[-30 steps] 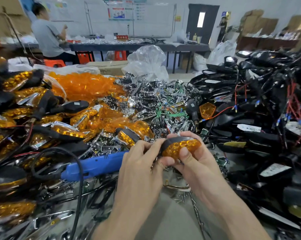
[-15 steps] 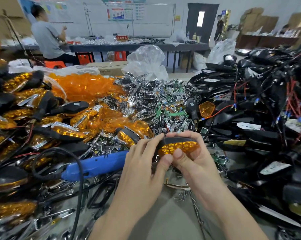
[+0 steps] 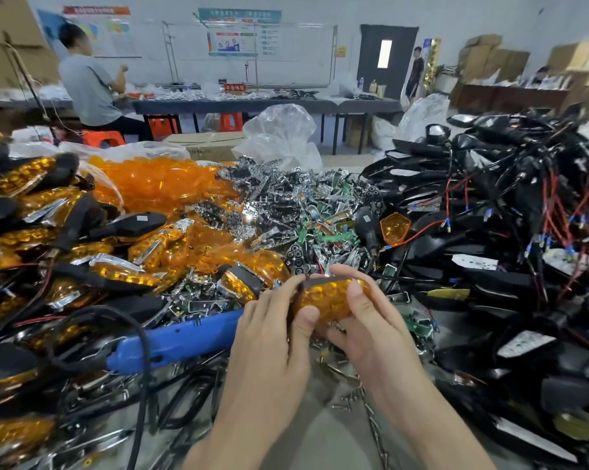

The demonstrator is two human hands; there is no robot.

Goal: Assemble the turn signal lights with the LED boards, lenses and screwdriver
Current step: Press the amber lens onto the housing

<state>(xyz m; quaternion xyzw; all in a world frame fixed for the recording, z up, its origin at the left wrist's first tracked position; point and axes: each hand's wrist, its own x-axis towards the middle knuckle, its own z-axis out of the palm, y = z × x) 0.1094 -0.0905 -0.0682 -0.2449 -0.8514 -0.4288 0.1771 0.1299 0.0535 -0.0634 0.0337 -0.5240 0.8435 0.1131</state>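
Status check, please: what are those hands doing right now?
Left hand and right hand both grip one amber turn signal light. Blue screwdriver lies beside left hand. Parts heaped all round.

White wall [image 3: 320, 10], dark door [image 3: 403, 66], perhaps cartons [image 3: 483, 59]

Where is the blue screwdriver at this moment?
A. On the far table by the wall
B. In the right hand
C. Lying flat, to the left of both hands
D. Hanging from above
C: the blue screwdriver lies flat to the left of the left hand, and both this hand and the right hand hold the turn signal light.
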